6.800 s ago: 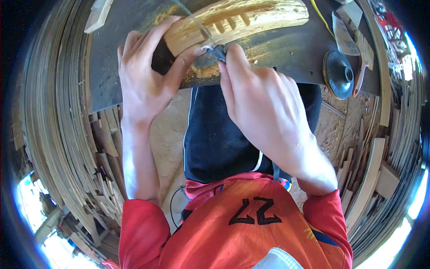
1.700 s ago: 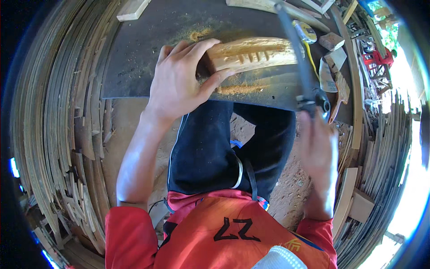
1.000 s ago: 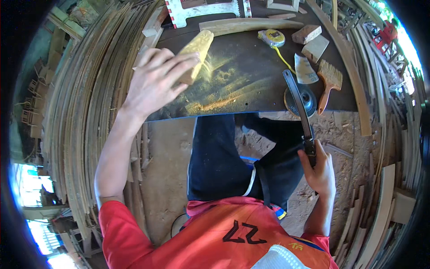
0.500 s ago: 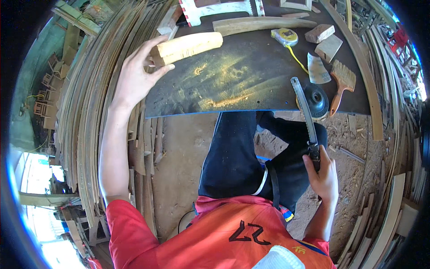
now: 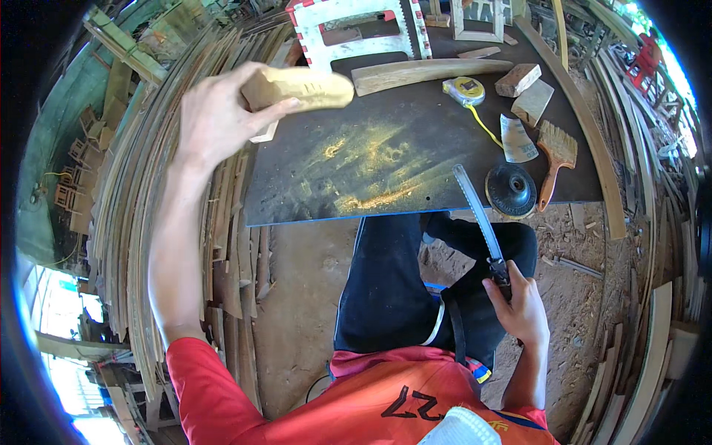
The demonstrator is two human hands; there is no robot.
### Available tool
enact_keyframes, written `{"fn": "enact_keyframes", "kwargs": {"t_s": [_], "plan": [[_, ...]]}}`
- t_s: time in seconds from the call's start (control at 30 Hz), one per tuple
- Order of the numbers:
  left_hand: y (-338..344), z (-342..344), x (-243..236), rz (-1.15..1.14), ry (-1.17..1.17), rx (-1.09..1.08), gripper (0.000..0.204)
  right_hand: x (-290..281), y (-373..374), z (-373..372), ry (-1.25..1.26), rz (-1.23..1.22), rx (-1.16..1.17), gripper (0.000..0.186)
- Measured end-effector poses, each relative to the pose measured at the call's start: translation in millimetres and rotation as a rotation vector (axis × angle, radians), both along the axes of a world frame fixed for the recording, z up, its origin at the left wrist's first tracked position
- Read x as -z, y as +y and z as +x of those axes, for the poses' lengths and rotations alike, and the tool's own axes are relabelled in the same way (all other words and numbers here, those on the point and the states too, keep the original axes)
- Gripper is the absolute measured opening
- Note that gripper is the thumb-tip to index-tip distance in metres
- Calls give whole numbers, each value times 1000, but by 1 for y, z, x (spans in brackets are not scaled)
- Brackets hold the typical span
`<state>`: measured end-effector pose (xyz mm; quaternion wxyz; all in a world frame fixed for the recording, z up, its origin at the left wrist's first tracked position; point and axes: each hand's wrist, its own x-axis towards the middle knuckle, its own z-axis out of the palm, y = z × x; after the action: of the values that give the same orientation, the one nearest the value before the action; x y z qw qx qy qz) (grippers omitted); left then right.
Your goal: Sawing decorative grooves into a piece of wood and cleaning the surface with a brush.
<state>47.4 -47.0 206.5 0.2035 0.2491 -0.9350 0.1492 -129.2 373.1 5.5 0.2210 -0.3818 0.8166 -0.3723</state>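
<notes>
In my left hand (image 5: 208, 115) is a pale yellow wood block (image 5: 319, 89), raised above the left part of the dark table (image 5: 311, 178). My thumb presses along its near side, and my fingers pass behind it, partly hidden. The hand and block are slightly blurred. My right hand (image 5: 521, 308) grips the black handle of a narrow-bladed hand saw (image 5: 478, 211) over my right knee. Its blade points up and left, the tip over the table's front edge. Beside the blade lies a round black disc (image 5: 510, 189). Yellow sawdust (image 5: 378, 199) is spread across the tabletop.
On the table are a yellow tape measure (image 5: 466, 91), a curved wood piece (image 5: 423, 74), two wood blocks (image 5: 531, 101), a sandpaper piece (image 5: 518, 139) and a brush (image 5: 556, 152). A white and red plastic stool (image 5: 356, 50) stands at the back. Long wooden strips (image 5: 141, 215) line the left.
The wood block has turned and shifted slightly left in my left hand's grip. The saw blade has swung left, off the black disc. The whole view has shifted, with the table lower.
</notes>
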Motion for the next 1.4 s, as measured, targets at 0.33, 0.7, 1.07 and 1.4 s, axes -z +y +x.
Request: {"fn": "enact_keyframes", "kwargs": {"t_s": [0.33,0.7,1.07,1.4], "plan": [[8,-8,76,-246,-104,366,84,-14,-21,1,-28,41,-16,33],[-50,11,73,-443,104,492,92,-11,-38,4,26,56,-22,33],[-36,18,100,-40,48,333,71,-18,-46,9,-1,63,-67,30],[-41,27,145,492,239,197,72,-75,-41,-34,332,-11,8,22]]}}
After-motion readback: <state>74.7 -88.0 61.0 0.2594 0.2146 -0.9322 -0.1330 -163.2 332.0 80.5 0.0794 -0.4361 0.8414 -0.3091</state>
